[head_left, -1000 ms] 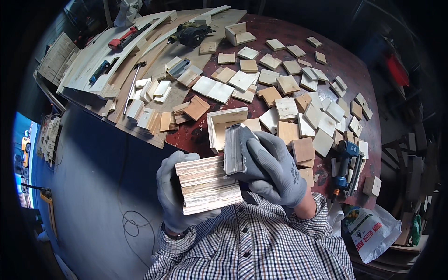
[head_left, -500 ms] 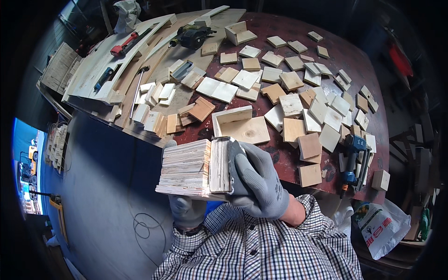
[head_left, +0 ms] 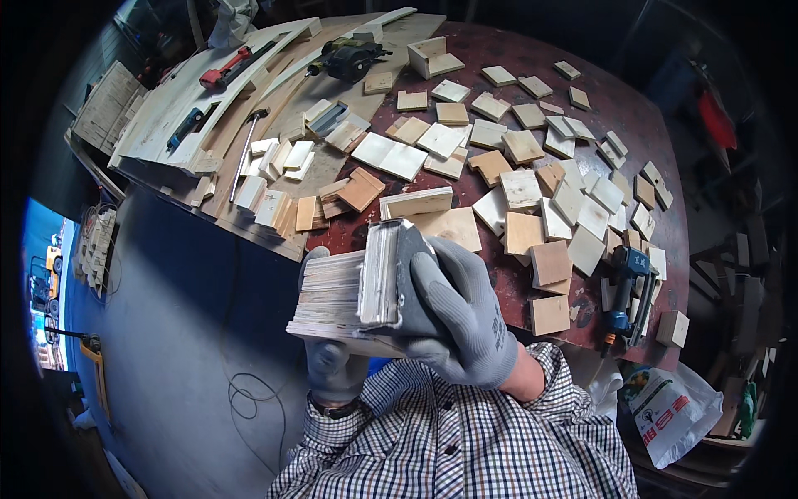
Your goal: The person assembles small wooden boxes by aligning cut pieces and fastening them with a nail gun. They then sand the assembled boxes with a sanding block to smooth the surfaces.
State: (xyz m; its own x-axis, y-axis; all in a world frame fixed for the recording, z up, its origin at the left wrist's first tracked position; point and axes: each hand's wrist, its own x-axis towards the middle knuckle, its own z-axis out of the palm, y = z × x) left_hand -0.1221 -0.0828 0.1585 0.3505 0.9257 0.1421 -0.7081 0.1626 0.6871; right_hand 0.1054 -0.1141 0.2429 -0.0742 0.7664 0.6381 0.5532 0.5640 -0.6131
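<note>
Both my hands wear grey knit gloves. My left hand is closed around a thick, layered plywood piece from below and behind; its rough, striped edge shows, while most of the fingers are hidden. My right hand grips a sanding block, made of layered wood with a dark sheet wrapped over it. The block lies against the right end of the plywood piece, tilted a little. Just beyond them on the table is a joined corner of two wooden boards.
Many small wooden squares lie scattered over the dark red table. A nail gun rests at its right edge. Toward the left are a hammer, a red power tool and a dark green power tool. A plastic bag sits lower right.
The sanding block has risen and tilted against the plywood piece's edge, covering more of it. Both hands keep their grip, and the plywood piece has shifted slightly right.
</note>
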